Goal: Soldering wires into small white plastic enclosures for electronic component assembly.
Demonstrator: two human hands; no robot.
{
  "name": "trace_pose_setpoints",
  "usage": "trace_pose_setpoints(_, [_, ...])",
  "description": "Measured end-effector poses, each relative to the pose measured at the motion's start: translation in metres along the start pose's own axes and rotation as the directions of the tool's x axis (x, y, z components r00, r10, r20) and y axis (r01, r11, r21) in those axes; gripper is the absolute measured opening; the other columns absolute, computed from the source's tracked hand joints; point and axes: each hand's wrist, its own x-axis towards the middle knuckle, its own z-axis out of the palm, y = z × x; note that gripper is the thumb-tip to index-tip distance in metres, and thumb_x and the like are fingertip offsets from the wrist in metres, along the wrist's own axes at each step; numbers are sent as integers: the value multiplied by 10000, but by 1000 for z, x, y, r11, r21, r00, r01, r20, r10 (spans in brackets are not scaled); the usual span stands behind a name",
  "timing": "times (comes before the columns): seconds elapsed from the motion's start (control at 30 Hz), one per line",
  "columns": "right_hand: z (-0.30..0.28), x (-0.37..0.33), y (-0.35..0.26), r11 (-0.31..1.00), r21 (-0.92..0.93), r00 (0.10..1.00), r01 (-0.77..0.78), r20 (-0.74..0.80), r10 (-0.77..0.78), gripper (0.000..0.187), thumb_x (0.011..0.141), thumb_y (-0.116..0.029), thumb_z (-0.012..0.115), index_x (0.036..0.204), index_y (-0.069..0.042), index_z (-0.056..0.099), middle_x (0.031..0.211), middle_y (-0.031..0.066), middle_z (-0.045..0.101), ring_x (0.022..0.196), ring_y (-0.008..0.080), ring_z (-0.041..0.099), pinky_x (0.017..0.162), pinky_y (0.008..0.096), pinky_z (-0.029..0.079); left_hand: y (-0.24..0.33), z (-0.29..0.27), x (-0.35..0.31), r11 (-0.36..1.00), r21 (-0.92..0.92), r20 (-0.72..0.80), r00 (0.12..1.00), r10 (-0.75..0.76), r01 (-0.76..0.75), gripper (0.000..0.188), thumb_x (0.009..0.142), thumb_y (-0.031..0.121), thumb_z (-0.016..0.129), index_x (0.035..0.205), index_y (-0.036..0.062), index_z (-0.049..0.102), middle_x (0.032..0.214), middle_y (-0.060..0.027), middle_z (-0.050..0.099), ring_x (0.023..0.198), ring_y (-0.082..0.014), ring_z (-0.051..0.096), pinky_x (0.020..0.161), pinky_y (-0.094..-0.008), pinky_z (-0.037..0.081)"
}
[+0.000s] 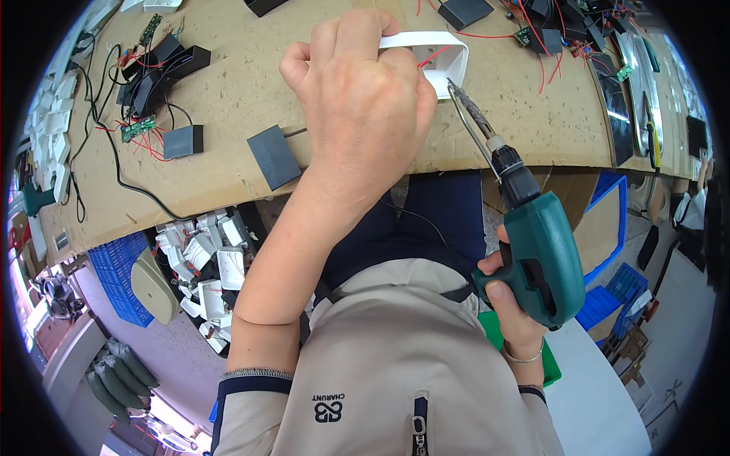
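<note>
My left hand (365,99) is closed around an open white plastic housing (452,61) at the far middle of the bench. A red wire (433,57) shows inside it; most of the housing's left side is hidden behind my fingers. In my right hand (517,319) is a dark green soldering gun (544,258), gripped by its handle. Its metal tip reaches up to the housing's near wall, but whether it touches is hard to tell. Beside my left wrist lies a small dark grey box (274,157) with a black cable.
Dark boxes with green circuit boards (137,129) and red wires lie at the left; similar parts (544,38) sit at the far right. Below the bench's near edge is a pile of white housings (220,258), beside a blue crate (122,277). A black cable (125,178) crosses the bench.
</note>
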Motion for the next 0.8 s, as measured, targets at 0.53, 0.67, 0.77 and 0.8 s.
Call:
trace_pose_setpoints(0.53, [3,16,-8,997,-58,999,53,15,-52,607,777,-84,741,1311,42,480,1185,196,607,846,193,640,745,306,541,0,-3,0,996,-75,60,997,-43,48,117,670,85,690,746,44,612,980,-127,540,892,-311,497,767,-462,315])
trace_pose_setpoints(0.67, [9,22,-10,994,-15,992,110,-69,-110,490,773,25,736,1207,76,514,891,134,655,769,192,644,667,289,524,-1,-2,0,997,-63,62,998,-31,35,121,667,86,689,749,41,613,983,-123,542,893,-308,499,769,-462,316])
trace_pose_setpoints(0.77, [5,23,-9,990,-81,993,111,-22,-114,570,766,39,738,1266,85,470,892,137,654,765,185,644,672,287,528,0,-1,1,993,-99,68,996,-53,60,120,667,92,685,751,39,617,987,-118,542,899,-306,498,775,-464,318])
trace_pose_setpoints(0.8, [5,23,-9,991,-76,993,113,-27,-115,599,762,44,739,1286,87,453,892,137,653,764,182,644,671,286,530,0,-1,1,995,-88,70,996,-49,55,118,667,94,685,748,39,619,990,-116,542,903,-305,497,778,-465,318])
